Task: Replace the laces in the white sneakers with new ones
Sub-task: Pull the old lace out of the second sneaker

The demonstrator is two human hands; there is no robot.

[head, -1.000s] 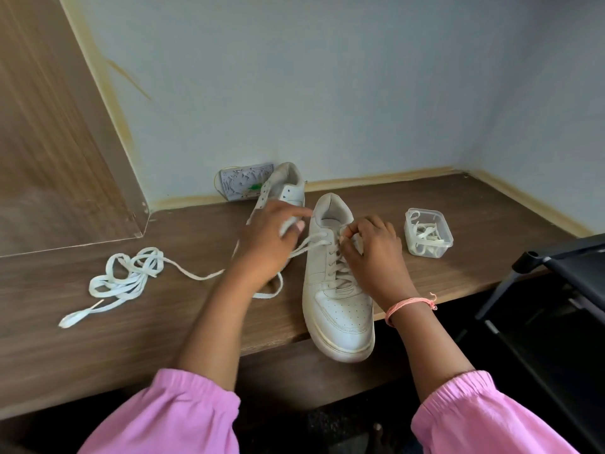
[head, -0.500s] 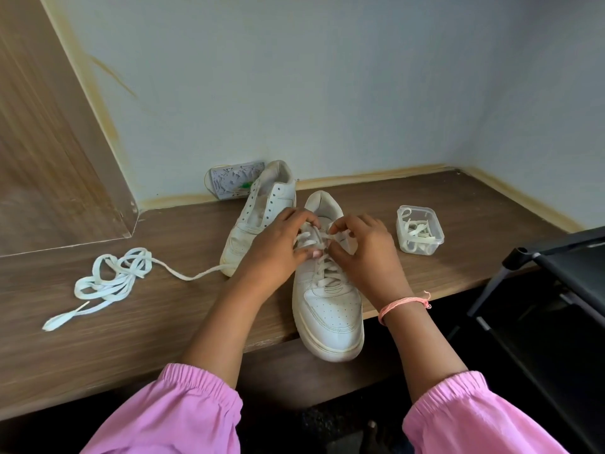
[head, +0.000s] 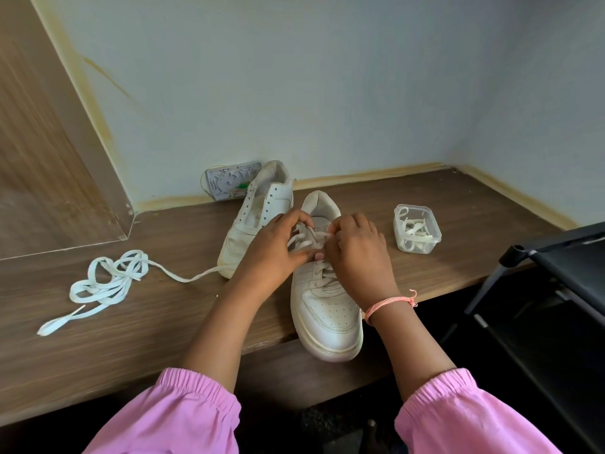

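One clear plastic tub (head: 417, 229) sits open on the right of a brown wooden shelf (head: 131, 322), holding a loose coil of white lace; how many laces are inside cannot be told. Two white sneakers stand on the shelf. Near sneaker (head: 322, 283) lies with its long axis running near to far, toe pointing at the viewer and overhanging the shelf's front edge, heel toward the wall. Its lower eyelets are laced. Far sneaker (head: 258, 221) sits just left and behind, touching or almost touching the first, angled so its toe points near-left and its heel rests by the wall; its eyelets are empty. One loose lace (head: 104, 286) lies tangled on the left of the shelf, one end trailing near-left, the other running right toward the far sneaker's toe.

Two hands meet over the near sneaker's tongue. Left hand (head: 278, 247) has fingers curled, pinching a strand of the shoe's lace (head: 309, 239). Right hand (head: 358, 257), with a pink thread bracelet on its wrist, is likewise curled and pinches the lace at the top eyelets. Both arms wear pink sleeves.

One small patterned card (head: 226, 181) leans against the wall behind the far sneaker. One black frame (head: 556, 273) stands at the right edge.
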